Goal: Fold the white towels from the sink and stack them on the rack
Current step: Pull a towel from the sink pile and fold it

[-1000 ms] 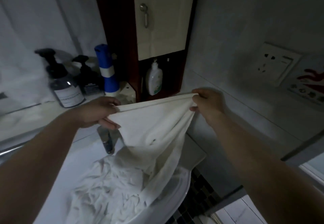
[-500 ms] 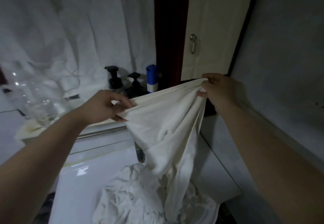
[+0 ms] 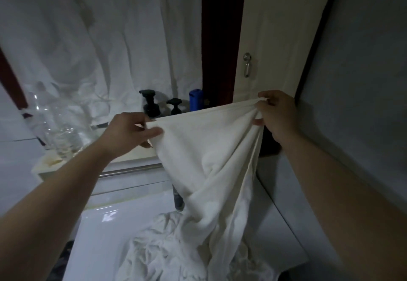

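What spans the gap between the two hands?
Head view: the white towel, its top edge pinched by left hand and right hand, stretches between them.

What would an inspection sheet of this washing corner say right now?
Surface: white sink, glossy; faucet partly behind the towel.
Job's things: white towel held up by its top edge, lower end hanging into the sink over the towel heap; rack not seen.
Clutter: tall pump bottle, short pump bottle, blue bottle, clear container on the ledge.
Grips: left hand and right hand each pinch the top edge.
Cables: nothing seen.
Surroundings: white cloth hung behind, cream cabinet door, grey wall.
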A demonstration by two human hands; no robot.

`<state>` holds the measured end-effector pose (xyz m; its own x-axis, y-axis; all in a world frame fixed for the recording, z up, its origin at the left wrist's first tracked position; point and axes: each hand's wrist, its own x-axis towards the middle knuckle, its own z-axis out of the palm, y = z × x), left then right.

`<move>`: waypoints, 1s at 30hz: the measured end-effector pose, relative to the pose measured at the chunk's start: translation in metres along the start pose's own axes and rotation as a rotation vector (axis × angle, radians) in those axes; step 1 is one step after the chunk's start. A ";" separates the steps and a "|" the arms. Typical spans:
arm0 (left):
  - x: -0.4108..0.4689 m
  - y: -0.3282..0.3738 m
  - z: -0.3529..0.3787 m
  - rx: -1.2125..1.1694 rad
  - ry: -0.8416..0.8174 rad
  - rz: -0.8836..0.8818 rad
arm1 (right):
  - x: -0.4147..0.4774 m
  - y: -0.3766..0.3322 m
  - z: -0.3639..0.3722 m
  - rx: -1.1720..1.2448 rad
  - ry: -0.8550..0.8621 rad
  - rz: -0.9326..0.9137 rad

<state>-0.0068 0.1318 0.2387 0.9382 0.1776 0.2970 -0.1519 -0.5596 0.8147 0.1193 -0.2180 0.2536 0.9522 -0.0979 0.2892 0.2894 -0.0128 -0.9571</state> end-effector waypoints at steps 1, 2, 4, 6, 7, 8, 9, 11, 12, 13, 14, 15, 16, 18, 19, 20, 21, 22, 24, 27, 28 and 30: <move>0.002 0.003 0.002 -0.089 0.036 -0.021 | 0.001 -0.003 -0.001 0.005 -0.007 -0.004; 0.004 0.008 0.004 -0.198 0.083 -0.042 | 0.002 -0.006 -0.001 0.015 -0.019 -0.014; 0.009 0.015 0.006 -0.424 0.160 -0.082 | 0.005 -0.013 -0.003 0.042 -0.066 -0.042; 0.011 0.022 0.006 -0.591 0.181 -0.107 | 0.008 -0.019 -0.006 0.037 -0.123 -0.065; 0.012 0.027 0.006 -0.659 0.184 -0.112 | 0.010 -0.023 -0.007 0.033 -0.146 -0.068; 0.013 0.033 0.005 -0.727 0.200 -0.125 | 0.012 -0.028 -0.008 0.045 -0.157 -0.064; 0.014 0.039 0.004 -0.792 0.228 -0.150 | 0.013 -0.032 -0.008 0.072 -0.158 -0.052; 0.017 0.054 -0.003 -0.904 0.276 -0.182 | 0.015 -0.046 -0.007 0.177 -0.152 -0.035; 0.018 0.061 -0.006 -0.942 0.274 -0.176 | 0.016 -0.053 -0.007 0.230 -0.155 -0.032; 0.020 0.071 -0.013 -0.967 0.264 -0.145 | 0.018 -0.063 -0.006 0.287 -0.164 -0.031; 0.020 0.080 -0.019 -0.978 0.259 -0.107 | 0.020 -0.074 -0.006 0.340 -0.177 -0.029; 0.020 0.091 -0.025 -0.989 0.269 -0.066 | 0.021 -0.086 -0.005 0.386 -0.189 -0.026; 0.020 0.103 -0.031 -0.997 0.296 -0.027 | 0.023 -0.099 -0.004 0.420 -0.196 -0.031; 0.017 0.128 -0.043 -0.999 0.354 0.047 | 0.023 -0.125 0.002 0.451 -0.198 -0.069; 0.016 0.138 -0.046 -0.992 0.380 0.074 | 0.022 -0.136 0.006 0.450 -0.187 -0.094; 0.013 0.148 -0.051 -0.988 0.406 0.108 | 0.019 -0.148 0.011 0.449 -0.176 -0.122; 0.010 0.159 -0.057 -0.983 0.433 0.143 | 0.016 -0.160 0.016 0.449 -0.168 -0.145; 0.008 0.170 -0.065 -0.977 0.463 0.180 | 0.013 -0.172 0.022 0.448 -0.169 -0.161; 0.005 0.195 -0.085 -0.972 0.531 0.283 | 0.009 -0.197 0.033 0.456 -0.185 -0.171; 0.003 0.228 -0.127 -0.931 0.719 0.517 | 0.006 -0.235 0.050 0.513 -0.187 -0.144; 0.001 0.235 -0.140 -0.920 0.760 0.582 | 0.005 -0.244 0.054 0.535 -0.180 -0.137; -0.003 0.236 -0.157 -0.919 0.736 0.598 | 0.000 -0.257 0.065 0.578 -0.202 -0.136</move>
<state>-0.0940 0.1262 0.5081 0.3101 0.6555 0.6886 -0.9091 -0.0075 0.4165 0.0516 -0.1504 0.5005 0.8865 0.0573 0.4592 0.3615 0.5337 -0.7645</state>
